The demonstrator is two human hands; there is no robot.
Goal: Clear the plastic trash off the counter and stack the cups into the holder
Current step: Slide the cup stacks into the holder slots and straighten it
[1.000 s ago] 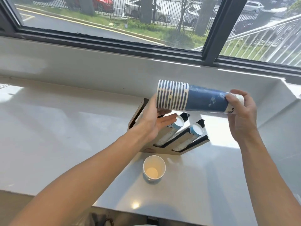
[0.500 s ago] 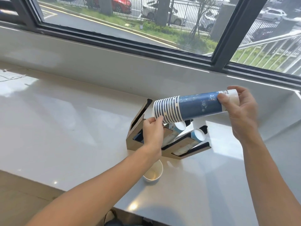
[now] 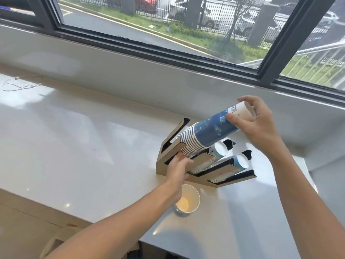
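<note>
A person stands at a white counter (image 3: 78, 139) below a window (image 3: 186, 25) and holds a long nested stack of blue paper cups (image 3: 209, 133) tilted, its striped rim end low and left, its white base end high and right. The right hand (image 3: 255, 124) pinches the upper end, thumb on the near side and fingers curled over the far side, the other fingertips loosely spread. The left hand (image 3: 178, 170) rests against the front of the wooden cup holder (image 3: 222, 174), fingers held together and pointing up toward the stack's lower end; whether they touch the rims cannot be told. The lower end of the stack sits at the mouth of the holder's leftmost slot. The two slots to the right each hold a lying stack of cups, their white bases (image 3: 221, 148) facing up and right. A single paper cup (image 3: 187, 200) stands upright on the counter just in front of the holder, partly behind the left wrist. A thin white cable (image 3: 18, 85) lies far left.
</note>
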